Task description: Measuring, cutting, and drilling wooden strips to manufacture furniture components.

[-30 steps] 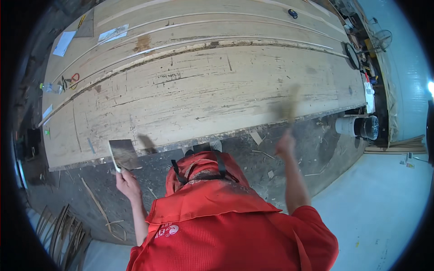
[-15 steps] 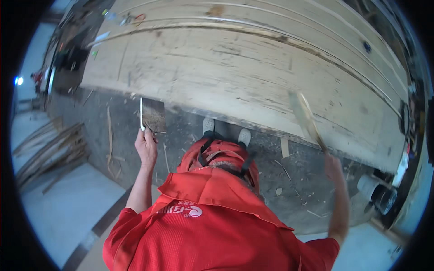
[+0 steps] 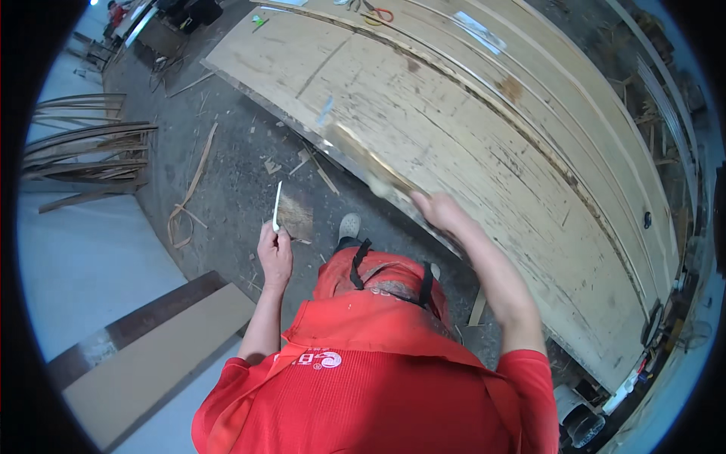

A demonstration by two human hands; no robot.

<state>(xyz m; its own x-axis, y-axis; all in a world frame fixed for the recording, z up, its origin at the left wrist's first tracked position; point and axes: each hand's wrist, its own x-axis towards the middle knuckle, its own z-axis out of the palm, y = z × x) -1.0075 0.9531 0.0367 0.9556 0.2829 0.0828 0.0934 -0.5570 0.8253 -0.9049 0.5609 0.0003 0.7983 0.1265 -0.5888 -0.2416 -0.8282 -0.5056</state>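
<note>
Left of my body, my left hand [image 3: 275, 253] is closed on a small, flat brown panel [image 3: 296, 216] with a white strip [image 3: 277, 204] along its near-upright edge. It holds the panel by the lower end, above the floor. My right hand [image 3: 439, 211] reaches across the near edge of a long wooden worktop [image 3: 454, 144]. Its fingers wrap round the end of a long, narrow wooden brush-like tool [image 3: 374, 161], which points far left along that edge. Motion blurs the tool, so its exact kind is unclear.
Red-handled pliers [image 3: 378, 13] and long thin strips lie toward the worktop's far side. Curved wood strips [image 3: 91, 151] are stacked at left. Offcuts [image 3: 327, 180] and a long wood strip [image 3: 200, 170] litter the floor. A bucket [image 3: 582, 424] stands at lower right.
My view has turned left. My right hand has swung the brush-like tool from the right toward the worktop's left part. The left hand still holds the panel.
</note>
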